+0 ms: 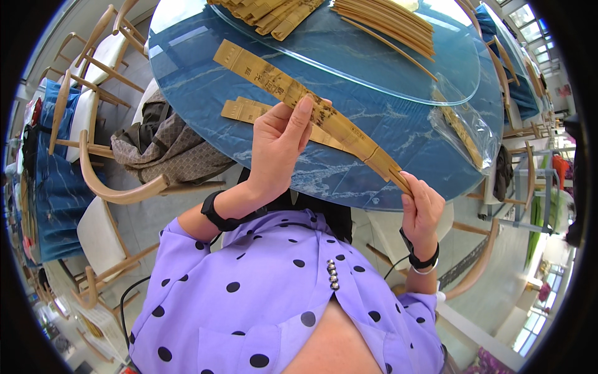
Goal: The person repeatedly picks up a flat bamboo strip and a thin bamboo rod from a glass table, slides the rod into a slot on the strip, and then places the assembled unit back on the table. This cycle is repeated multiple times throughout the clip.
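- Holding a folded bamboo fan [324,115] slantwise above the near edge of a round blue table [398,134], the person grips it with both hands.
- The left hand [277,146] is closed around the middle of the fan, fingers curled behind the slats and the thumb pressed along the front face.
- The right hand [422,209] is closed on the narrow lower end of the fan, pinching the tip between thumb and fingers.
- The fan runs from upper left, where its wide end hangs over the table, down to lower right, where its narrow end sits just past the table edge.
- A second folded fan [249,112] lies flat on the table just behind the left hand, partly hidden by it.
- A round glass turntable [386,68] rests on the table farther back; on it lie a heap of folded fans [268,12] and a bundle of thin bamboo sticks [386,22].
- A clear plastic bag [470,131] with another fan inside lies at the right side of the table, near the rim.
- Both wrists carry black bands; the person wears a purple shirt with black dots [274,293].
- Wooden chairs [93,62] stand around the table at left, one draped with a brown cloth [168,146].
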{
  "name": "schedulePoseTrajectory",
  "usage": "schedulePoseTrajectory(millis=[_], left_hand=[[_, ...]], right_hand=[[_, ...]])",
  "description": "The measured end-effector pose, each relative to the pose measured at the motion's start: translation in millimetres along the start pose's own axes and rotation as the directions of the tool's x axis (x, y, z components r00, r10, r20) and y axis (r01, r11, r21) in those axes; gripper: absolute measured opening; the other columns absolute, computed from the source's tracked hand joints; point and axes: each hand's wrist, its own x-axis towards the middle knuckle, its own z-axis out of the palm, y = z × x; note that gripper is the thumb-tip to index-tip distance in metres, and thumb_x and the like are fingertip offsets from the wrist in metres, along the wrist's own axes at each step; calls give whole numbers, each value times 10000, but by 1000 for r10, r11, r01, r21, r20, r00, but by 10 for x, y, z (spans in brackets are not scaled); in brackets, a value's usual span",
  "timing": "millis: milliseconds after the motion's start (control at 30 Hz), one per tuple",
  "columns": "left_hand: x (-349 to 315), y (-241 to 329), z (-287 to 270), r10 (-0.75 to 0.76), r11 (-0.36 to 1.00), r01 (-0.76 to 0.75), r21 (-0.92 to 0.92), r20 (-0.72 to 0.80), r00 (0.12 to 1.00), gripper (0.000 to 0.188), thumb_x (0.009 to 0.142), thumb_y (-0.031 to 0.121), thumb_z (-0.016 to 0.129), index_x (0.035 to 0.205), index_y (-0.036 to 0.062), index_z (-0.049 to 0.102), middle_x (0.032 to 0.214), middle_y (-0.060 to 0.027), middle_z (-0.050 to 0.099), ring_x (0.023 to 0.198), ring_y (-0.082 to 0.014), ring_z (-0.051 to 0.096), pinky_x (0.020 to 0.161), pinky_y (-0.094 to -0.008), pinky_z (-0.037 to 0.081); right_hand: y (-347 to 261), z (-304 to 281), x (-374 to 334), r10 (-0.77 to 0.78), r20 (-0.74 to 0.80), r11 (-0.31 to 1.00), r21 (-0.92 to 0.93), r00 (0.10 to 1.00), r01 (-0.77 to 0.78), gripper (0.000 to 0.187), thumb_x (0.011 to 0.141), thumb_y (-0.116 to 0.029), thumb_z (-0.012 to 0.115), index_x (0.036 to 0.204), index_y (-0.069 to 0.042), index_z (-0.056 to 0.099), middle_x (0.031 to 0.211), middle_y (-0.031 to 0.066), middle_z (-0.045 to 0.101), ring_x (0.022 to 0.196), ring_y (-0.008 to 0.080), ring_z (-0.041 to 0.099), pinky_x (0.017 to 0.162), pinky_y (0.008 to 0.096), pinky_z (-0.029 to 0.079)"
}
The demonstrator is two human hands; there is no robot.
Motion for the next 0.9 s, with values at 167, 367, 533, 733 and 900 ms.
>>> schedulePoseTrajectory(millis=[167, 367, 533, 733, 900], left_hand=[[77, 13, -76, 76, 997, -77, -25, -53, 996, 316, 1071, 291, 569, 1064, 13, 719, 631, 79, 478, 520, 1, 290, 468, -203, 205], [24, -31, 6, 68, 998, -68, 14, -36, 997, 323, 1074, 294, 559, 1076, 10, 715, 682, 65, 534, 523, -2, 287, 462, -202, 210], [27, -19, 13, 38, 998, -40, -47, -46, 998, 333, 1072, 305, 566, 1053, 13, 725, 642, 77, 503, 530, 5, 295, 474, -202, 203], [61, -8, -54, 70, 997, -73, -37, -63, 996, 344, 1074, 319, 559, 1059, 18, 726, 635, 75, 491, 524, 6, 291, 462, -204, 194], [41, 4, -3, 51, 999, -52, -7, -103, 993, 364, 1075, 336, 553, 1055, 17, 728, 596, 87, 417, 518, 2, 283, 461, -199, 196]], right_hand=[[-14, -6, -31, 12, 6, 1000, 12, 1000, -12, 315, 936, -91, 672, 1222, 39, 659, 686, 71, 513, 521, 202, 460, 488, 325, 363], [2, 6, -36, -17, -20, 1000, 14, 1000, 18, 316, 942, -85, 667, 1224, 56, 650, 685, 77, 513, 522, 207, 461, 486, 327, 365], [12, 24, -24, -40, -22, 999, 0, 999, 40, 302, 944, -89, 667, 1204, 62, 646, 710, 89, 551, 530, 216, 486, 490, 331, 382], [14, 32, -39, -30, -21, 1000, -9, 999, 29, 275, 945, -95, 666, 1175, 53, 644, 756, 111, 606, 553, 225, 536, 506, 329, 414], [-31, 17, 3, 8, -3, 1000, -13, 1000, -9, 267, 938, -103, 676, 1164, 37, 644, 776, 108, 629, 566, 231, 556, 520, 330, 432]])
